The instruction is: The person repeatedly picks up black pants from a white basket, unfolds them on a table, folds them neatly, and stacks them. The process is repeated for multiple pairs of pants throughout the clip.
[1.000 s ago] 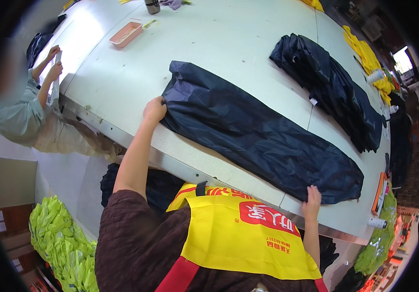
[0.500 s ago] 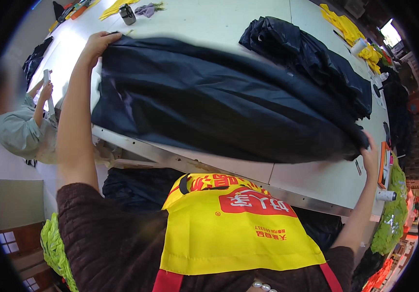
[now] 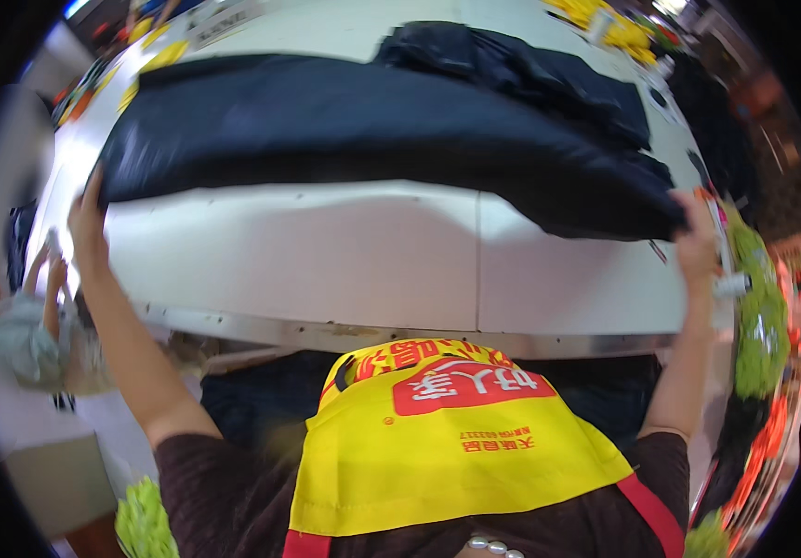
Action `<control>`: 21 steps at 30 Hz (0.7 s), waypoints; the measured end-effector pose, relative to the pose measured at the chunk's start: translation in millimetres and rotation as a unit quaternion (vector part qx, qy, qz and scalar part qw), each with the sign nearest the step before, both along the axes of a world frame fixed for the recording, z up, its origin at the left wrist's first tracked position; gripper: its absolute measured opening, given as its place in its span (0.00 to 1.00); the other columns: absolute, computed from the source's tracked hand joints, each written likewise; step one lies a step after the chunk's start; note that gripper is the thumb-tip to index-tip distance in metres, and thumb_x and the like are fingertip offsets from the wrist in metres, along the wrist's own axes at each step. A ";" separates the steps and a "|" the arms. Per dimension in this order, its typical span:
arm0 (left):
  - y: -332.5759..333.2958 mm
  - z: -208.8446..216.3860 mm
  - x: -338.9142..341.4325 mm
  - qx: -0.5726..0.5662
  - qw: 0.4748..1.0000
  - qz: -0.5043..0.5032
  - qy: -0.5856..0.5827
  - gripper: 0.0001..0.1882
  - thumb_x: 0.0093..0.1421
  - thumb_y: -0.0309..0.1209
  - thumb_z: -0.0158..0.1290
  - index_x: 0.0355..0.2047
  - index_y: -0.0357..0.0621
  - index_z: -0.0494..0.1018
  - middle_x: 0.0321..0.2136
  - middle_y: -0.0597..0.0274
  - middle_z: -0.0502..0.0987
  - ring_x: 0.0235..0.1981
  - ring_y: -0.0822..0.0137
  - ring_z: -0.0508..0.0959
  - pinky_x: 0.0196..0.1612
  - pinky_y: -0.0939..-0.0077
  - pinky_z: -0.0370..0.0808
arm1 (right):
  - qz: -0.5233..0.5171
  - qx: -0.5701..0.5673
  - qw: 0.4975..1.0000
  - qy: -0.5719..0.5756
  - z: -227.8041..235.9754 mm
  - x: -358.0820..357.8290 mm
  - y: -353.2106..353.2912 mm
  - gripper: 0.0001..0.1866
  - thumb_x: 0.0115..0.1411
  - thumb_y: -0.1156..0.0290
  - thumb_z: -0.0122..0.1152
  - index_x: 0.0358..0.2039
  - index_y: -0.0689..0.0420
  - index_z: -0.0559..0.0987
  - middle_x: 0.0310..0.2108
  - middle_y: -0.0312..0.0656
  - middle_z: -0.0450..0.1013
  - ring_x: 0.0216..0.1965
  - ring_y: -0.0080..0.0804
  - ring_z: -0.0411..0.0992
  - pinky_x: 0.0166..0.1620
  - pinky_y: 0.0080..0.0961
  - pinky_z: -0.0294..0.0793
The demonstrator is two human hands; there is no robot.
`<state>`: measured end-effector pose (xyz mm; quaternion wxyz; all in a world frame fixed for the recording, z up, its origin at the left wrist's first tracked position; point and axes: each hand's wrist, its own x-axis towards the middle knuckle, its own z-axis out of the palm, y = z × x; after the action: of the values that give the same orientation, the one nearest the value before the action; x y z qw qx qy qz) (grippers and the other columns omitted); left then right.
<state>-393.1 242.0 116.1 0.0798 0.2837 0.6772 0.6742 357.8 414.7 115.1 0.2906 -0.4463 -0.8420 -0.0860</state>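
Note:
A long piece of black fabric (image 3: 326, 126) stretches across the white table between my two hands, its near edge lifted and blurred by motion. My left hand (image 3: 90, 219) grips its left end at the lower corner. At the right end my right hand (image 3: 695, 228) is closed on the other corner. Behind the fabric lies a crumpled pile of black cloth (image 3: 530, 70), partly covered by the piece I hold. Both sets of fingers are partly hidden by the fabric.
The white table (image 3: 372, 270) has a metal front edge (image 3: 372, 337). Yellow cloth (image 3: 619, 35) lies at the far right, near a white roll (image 3: 733, 285) at the right edge. Bright green material (image 3: 761, 325) hangs there. Another person (image 3: 28, 325) stands at the left. Dark fabric (image 3: 261, 391) sits beneath the table.
The fabric has swung up and away from me, baring the table's near part. My left hand has come lower and further left; the right hand is slightly higher. The view has shifted.

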 end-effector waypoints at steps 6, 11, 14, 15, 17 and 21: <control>-153.5 -274.3 -101.3 0.052 0.950 0.138 -0.274 0.30 0.54 0.45 0.55 0.51 0.38 0.65 0.45 0.57 0.71 0.44 0.61 0.71 0.45 0.69 0.69 | 0.034 -0.286 0.954 -0.087 -174.9 -71.3 -116.6 0.27 0.46 0.53 0.63 0.42 0.57 0.74 0.41 0.45 0.72 0.42 0.45 0.69 0.44 0.36 0.70; -138.4 -295.4 -20.5 -0.077 0.858 0.413 -0.296 0.43 0.45 0.47 0.61 0.56 0.36 0.59 0.53 0.49 0.64 0.50 0.55 0.68 0.53 0.55 0.65 | -0.165 -0.267 0.921 0.229 -194.2 -42.4 -66.4 0.15 0.52 0.59 0.60 0.28 0.60 0.74 0.24 0.43 0.71 0.24 0.36 0.69 0.29 0.28 0.69; -151.4 -308.2 -28.6 0.019 0.836 0.291 -0.465 0.41 0.46 0.48 0.59 0.56 0.37 0.59 0.56 0.51 0.62 0.53 0.52 0.65 0.56 0.52 0.61 | -0.384 -0.159 0.869 0.269 -228.9 13.8 -8.2 0.40 0.44 0.54 0.67 0.50 0.70 0.65 0.45 0.60 0.67 0.46 0.48 0.68 0.49 0.32 0.67; -165.0 -327.1 -39.4 0.056 0.866 0.146 -0.475 0.39 0.47 0.49 0.55 0.56 0.40 0.60 0.57 0.53 0.61 0.56 0.51 0.62 0.59 0.50 0.56 | -0.421 -0.232 0.772 0.416 -253.2 23.3 9.1 0.37 0.45 0.56 0.67 0.49 0.69 0.66 0.44 0.54 0.69 0.44 0.41 0.69 0.44 0.35 0.70; -117.9 -326.9 -12.1 -0.054 0.849 0.112 -0.514 0.37 0.47 0.48 0.54 0.56 0.42 0.61 0.58 0.56 0.60 0.58 0.53 0.60 0.60 0.49 0.52 | -0.408 -0.312 0.681 0.522 -315.5 75.6 29.8 0.34 0.45 0.61 0.67 0.49 0.67 0.67 0.44 0.49 0.69 0.44 0.39 0.69 0.45 0.35 0.70; -142.8 -335.8 -30.1 -0.016 0.859 0.052 -0.510 0.33 0.49 0.42 0.58 0.52 0.37 0.64 0.54 0.53 0.66 0.53 0.53 0.66 0.57 0.54 0.59 | -0.243 -0.337 0.511 0.752 -294.8 86.6 56.9 0.17 0.51 0.71 0.58 0.40 0.66 0.72 0.40 0.44 0.73 0.39 0.38 0.72 0.45 0.33 0.73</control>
<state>-423.3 99.3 -219.7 0.3832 -0.1367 0.5661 0.7170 444.4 471.7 -179.7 0.6107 -0.5955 -0.1320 0.5049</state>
